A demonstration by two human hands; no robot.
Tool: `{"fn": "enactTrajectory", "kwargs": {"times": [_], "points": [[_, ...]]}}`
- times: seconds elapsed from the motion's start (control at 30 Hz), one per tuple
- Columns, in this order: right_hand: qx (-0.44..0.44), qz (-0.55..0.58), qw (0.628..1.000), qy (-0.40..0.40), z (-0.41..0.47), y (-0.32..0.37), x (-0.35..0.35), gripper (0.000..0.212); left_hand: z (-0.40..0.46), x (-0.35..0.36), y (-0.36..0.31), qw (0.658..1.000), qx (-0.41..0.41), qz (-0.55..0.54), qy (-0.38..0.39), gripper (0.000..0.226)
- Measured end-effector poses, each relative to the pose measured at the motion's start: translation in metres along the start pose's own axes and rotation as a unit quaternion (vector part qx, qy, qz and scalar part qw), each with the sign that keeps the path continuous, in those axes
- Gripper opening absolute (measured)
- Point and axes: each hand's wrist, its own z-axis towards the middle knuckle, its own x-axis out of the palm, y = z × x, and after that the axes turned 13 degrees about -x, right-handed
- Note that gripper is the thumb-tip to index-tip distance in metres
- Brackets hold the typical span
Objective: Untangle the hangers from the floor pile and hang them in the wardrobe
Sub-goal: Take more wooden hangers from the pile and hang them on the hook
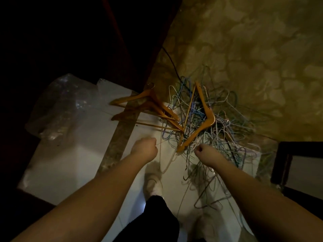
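Both hands, left (146,145) and right (203,151), fisted on thin wire hangers (167,165), teasing them from the pile (201,116) just beyond.

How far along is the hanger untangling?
Early. Nothing visibly done: no hung hangers in view. In hand: left hand and right hand each grip thin wire hangers at the near edge of the pile. Left: the tangled wire-hanger pile and the wooden hangers still on the floor.

Dim, warm light; upper left lost in black shadow. White floor (73,159) glared faintly. Soft blur throughout, wide-angle bending at edges.
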Motion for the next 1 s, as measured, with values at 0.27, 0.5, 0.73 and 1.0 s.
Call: {"fn": "enactTrajectory", "kwargs": {"times": [0.27, 0.5, 0.73, 1.0], "points": [[-0.043, -0.013, 0.998, -0.051, 0.162, 0.009, 0.012, 0.022, 0.119, 0.064, -0.027, 0.997, -0.027, -0.07, -0.005, 0.038], [-0.105, -0.027, 0.991, -0.083, 0.251, 0.02, 0.034, 0.053, 0.196, 0.097, -0.04, 0.999, 0.025, -0.003, -0.035, 0.05], [-0.078, 0.038, 0.994, -0.064, 0.27, 0.023, 0.05, 0.034, 0.212, 0.101, -0.025, 0.999, -0.004, -0.012, 0.038, 0.028], [-0.039, 0.078, 0.996, -0.035, 0.247, 0.02, 0.074, 0.031, 0.189, 0.11, -0.018, 0.973, -0.079, -0.207, 0.058, 0.018]]}}
